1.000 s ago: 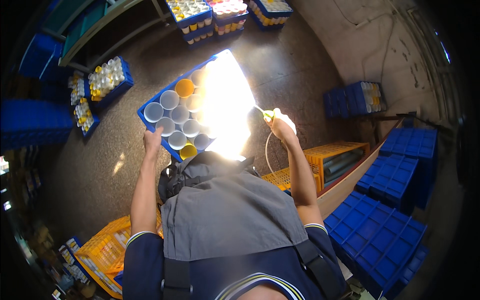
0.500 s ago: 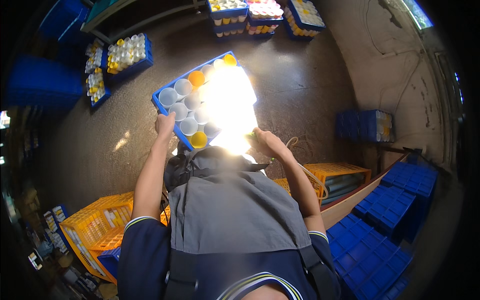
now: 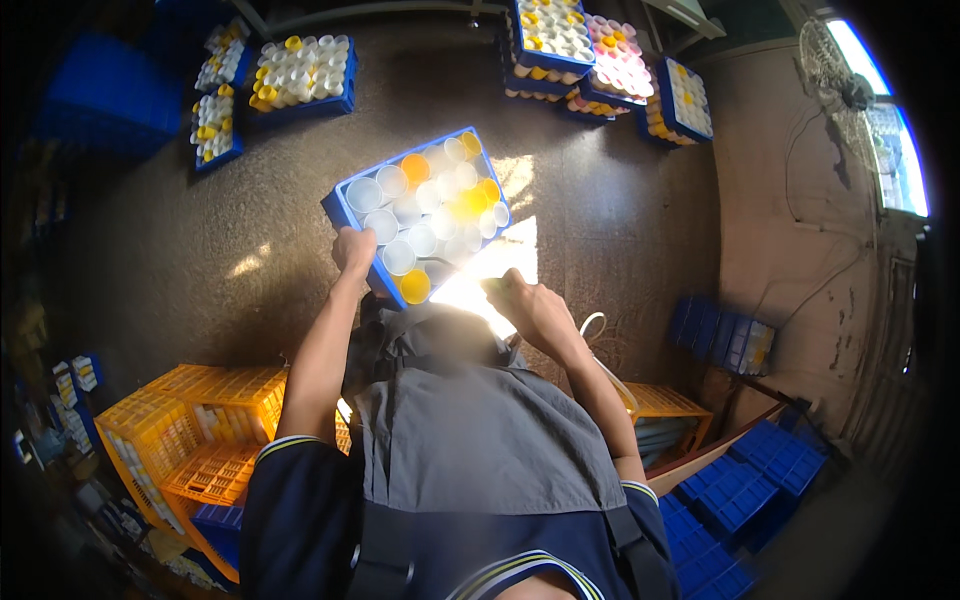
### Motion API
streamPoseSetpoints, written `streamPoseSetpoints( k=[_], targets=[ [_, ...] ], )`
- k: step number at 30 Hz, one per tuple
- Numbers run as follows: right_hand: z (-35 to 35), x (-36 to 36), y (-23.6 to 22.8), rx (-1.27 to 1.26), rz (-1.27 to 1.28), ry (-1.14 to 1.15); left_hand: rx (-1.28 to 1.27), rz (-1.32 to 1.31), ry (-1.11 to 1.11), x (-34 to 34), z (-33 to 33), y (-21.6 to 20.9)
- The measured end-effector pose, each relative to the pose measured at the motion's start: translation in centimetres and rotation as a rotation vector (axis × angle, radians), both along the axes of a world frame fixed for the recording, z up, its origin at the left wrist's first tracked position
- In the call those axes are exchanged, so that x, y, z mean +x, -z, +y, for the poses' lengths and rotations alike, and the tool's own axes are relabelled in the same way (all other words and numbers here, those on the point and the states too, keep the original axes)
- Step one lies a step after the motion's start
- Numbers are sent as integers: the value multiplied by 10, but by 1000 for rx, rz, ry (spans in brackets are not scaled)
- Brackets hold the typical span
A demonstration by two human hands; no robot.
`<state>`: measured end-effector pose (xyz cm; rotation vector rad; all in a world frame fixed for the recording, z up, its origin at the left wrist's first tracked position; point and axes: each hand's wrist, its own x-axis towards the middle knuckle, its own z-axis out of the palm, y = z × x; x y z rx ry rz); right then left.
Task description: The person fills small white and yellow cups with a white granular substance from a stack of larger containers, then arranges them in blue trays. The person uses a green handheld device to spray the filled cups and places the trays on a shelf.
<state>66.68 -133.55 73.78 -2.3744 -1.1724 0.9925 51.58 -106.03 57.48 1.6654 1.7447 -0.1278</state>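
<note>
A blue crate point(image 3: 332, 205) of upright white, yellow and orange plastic cups point(image 3: 422, 240) is held tilted in front of me. My left hand point(image 3: 355, 250) is closed on its near left edge, thumb over the rim. Right of the crate's near corner, apart from it, my right hand point(image 3: 540, 312) is closed around what looks like a small green nozzle point(image 3: 492, 288), mostly hidden by the fingers. A pale hose point(image 3: 597, 325) curves beside that wrist. Bright sunlight falls on the floor between hand and crate.
Blue crates of cups stand on the floor at far left point(image 3: 350, 95) and far right point(image 3: 585, 65). Orange crates point(image 3: 185, 400) stack at near left, with another point(image 3: 670, 400) at near right. Blue crates point(image 3: 720, 495) lie lower right. A fan point(image 3: 850, 92) hangs by the right wall.
The crate now sits slightly right and lower in view, and the sunlight glare on its cups has lessened. My right hand stays closed near its corner. The whole view has shifted.
</note>
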Motion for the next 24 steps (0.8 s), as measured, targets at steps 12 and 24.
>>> streamPoseSetpoints(
  k=[12, 24],
  targets=[
    [164, 51, -39, 41, -93, -56, 33, -45, -56, 20, 121, -10],
    [308, 285, 32, 1, -403, 58, 161, -82, -86, 85, 335, -5]
  ],
)
